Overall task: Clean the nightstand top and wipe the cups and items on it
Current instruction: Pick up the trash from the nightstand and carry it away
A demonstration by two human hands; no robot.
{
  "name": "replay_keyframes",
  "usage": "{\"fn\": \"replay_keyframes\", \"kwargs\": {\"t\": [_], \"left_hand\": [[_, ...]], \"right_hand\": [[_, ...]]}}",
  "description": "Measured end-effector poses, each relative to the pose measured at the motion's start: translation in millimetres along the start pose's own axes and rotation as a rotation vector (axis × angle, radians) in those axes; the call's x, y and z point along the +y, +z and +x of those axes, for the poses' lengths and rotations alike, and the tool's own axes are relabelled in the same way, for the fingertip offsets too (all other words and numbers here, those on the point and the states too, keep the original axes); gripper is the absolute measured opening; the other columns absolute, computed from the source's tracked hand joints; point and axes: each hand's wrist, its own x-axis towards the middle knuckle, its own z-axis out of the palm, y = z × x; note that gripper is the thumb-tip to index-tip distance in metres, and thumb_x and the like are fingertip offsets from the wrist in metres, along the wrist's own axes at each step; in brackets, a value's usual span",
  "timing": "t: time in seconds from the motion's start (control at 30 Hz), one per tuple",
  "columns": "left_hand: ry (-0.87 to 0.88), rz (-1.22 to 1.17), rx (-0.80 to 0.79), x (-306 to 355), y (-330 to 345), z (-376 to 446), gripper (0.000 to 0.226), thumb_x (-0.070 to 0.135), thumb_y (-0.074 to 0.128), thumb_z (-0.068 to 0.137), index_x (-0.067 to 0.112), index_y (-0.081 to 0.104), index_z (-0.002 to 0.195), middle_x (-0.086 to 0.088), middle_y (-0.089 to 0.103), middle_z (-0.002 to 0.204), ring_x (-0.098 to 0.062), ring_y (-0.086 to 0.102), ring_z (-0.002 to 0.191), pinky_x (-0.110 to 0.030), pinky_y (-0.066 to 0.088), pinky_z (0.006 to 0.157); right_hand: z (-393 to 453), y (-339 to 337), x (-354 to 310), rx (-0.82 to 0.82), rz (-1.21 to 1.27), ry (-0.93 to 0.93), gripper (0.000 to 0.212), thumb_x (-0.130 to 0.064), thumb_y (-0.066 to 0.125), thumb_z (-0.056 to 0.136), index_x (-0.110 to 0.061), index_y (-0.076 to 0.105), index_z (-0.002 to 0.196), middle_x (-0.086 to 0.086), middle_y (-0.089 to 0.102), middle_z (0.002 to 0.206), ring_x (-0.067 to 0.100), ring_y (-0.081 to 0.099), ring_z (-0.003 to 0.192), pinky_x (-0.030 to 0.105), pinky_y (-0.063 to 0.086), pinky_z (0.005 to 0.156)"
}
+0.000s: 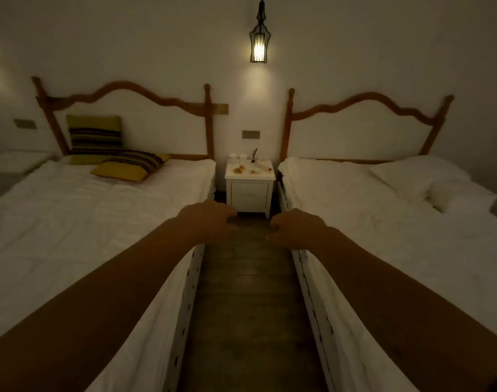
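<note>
Between two beds, nightstand faces the camera, drawer forward; left hand, right hand loosely curled, empty.

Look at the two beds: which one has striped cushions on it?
The bed on the left: two striped cushions lie at its headboard, while the bed on the right carries only white pillows.
</note>
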Motion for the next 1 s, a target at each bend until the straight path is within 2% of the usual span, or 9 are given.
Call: {"fn": "replay_keyframes", "kwargs": {"t": [0.13,0.27,0.47,0.7,1.0], "left_hand": [[-0.040,0.017,-0.040,16,-2,74,0.056,0.051,0.048,0.093,0.032,0.034,0.144,-0.003,0.039,0.149,-0.024,0.040,0.132,-0.038,0.038,0.102],[-0.075,-0.009,-0.062,31,-16,159,0.056,0.050,0.050,0.093,0.032,0.035,0.144,-0.004,0.040,0.148,-0.024,0.043,0.130,-0.038,0.040,0.100],[-0.117,-0.001,-0.065,19,-21,228,0.056,0.051,0.050,0.093,0.032,0.034,0.143,-0.005,0.041,0.146,-0.025,0.043,0.129,-0.038,0.040,0.098],[-0.089,-0.008,-0.098,-32,-8,348,0.056,0.049,0.051,0.093,0.030,0.035,0.143,-0.006,0.043,0.144,-0.024,0.045,0.126,-0.038,0.042,0.097],[-0.025,0.002,-0.140,-141,-27,515,0.059,0.050,0.051,0.091,0.029,0.034,0.144,-0.007,0.045,0.141,-0.025,0.048,0.122,-0.037,0.044,0.093]], "right_hand": [[52,-15,48,-0.051,-0.074,0.041,0.051,-0.053,0.050,0.093,-0.021,0.049,0.133,0.005,0.052,0.129,0.023,0.053,0.113,0.037,0.046,0.087],[116,-39,109,-0.071,-0.124,0.030,0.043,-0.042,0.050,0.096,-0.020,0.048,0.134,0.005,0.049,0.134,0.024,0.050,0.118,0.041,0.046,0.097],[186,-55,149,-0.052,-0.071,0.012,0.055,-0.058,0.049,0.091,-0.024,0.047,0.134,0.005,0.051,0.133,0.023,0.051,0.115,0.036,0.044,0.087],[315,-49,172,-0.080,-0.019,0.035,0.052,-0.058,0.051,0.089,-0.024,0.051,0.128,0.005,0.053,0.128,0.023,0.053,0.109,0.032,0.040,0.077],[484,-65,164,-0.130,0.054,0.109,0.051,-0.055,0.050,0.091,-0.023,0.050,0.131,0.005,0.052,0.131,0.022,0.052,0.114,0.031,0.040,0.080]]}}
